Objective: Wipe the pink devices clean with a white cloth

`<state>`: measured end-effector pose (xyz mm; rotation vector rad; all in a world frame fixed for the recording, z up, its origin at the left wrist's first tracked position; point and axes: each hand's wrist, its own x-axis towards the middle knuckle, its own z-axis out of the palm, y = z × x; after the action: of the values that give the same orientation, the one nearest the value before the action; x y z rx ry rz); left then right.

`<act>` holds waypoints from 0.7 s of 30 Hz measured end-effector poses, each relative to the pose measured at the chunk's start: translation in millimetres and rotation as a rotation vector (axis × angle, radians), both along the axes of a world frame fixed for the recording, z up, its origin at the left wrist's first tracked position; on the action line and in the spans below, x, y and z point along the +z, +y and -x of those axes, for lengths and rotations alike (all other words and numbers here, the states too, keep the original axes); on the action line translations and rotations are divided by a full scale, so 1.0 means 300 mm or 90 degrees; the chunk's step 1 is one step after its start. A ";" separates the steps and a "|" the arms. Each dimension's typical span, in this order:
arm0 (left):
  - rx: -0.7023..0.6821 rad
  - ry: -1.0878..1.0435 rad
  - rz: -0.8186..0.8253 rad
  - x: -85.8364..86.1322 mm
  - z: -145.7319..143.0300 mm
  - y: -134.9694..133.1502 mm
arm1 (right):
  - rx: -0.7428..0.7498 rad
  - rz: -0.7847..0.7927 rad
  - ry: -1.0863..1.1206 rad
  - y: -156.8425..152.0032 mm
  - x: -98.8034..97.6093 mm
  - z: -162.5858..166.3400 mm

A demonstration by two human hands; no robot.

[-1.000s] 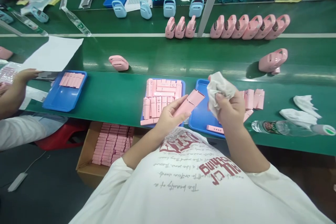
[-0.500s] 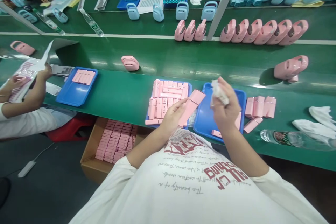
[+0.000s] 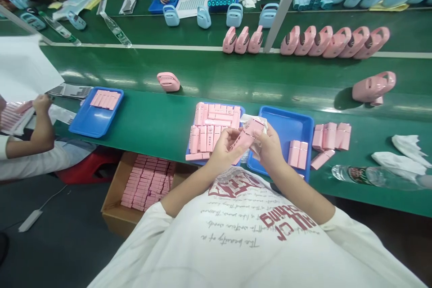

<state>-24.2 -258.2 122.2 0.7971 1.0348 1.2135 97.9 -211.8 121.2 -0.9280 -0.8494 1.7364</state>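
The left hand [image 3: 221, 149] and the right hand [image 3: 270, 149] are held close together in front of the torso [image 3: 263, 238]. The fingers [image 3: 231, 132] of both are curled in a grip, and the right thumb [image 3: 261, 136] is pointed toward the left. The left forearm [image 3: 189, 189], bare, is slanted from near left to far right; the right forearm [image 3: 300, 191], likewise bared, is slanted from near right to far left.

White fabric shirt [image 3: 236, 261] on wearer: grey script reads "The beauty of a"; larger red lettering, partly legible, includes "thing".
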 end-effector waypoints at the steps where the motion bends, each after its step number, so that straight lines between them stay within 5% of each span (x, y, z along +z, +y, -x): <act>1: -0.038 -0.034 0.038 -0.003 -0.003 0.000 | 0.010 0.010 -0.002 0.001 -0.001 0.002; 4: -0.104 -0.093 0.104 -0.013 -0.004 0.005 | 0.014 0.017 -0.028 0.009 -0.013 0.001; 7: -0.089 -0.129 0.116 -0.020 0.000 0.013 | -0.091 -0.034 -0.070 0.031 -0.039 -0.013; 13: -0.096 -0.144 0.094 -0.019 0.003 0.012 | -0.287 -0.414 -0.300 0.072 -0.059 -0.080; 17: -0.118 -0.149 0.082 -0.020 -0.005 0.017 | -0.151 -0.776 -0.513 0.024 -0.055 -0.068; 21: -0.121 -0.120 0.046 -0.029 0.006 0.023 | -0.001 -1.031 -0.526 -0.021 -0.084 -0.044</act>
<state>-25.9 -251.2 113.6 0.6940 0.8253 1.0610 111.1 -218.0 95.9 -0.3808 -2.2002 0.1391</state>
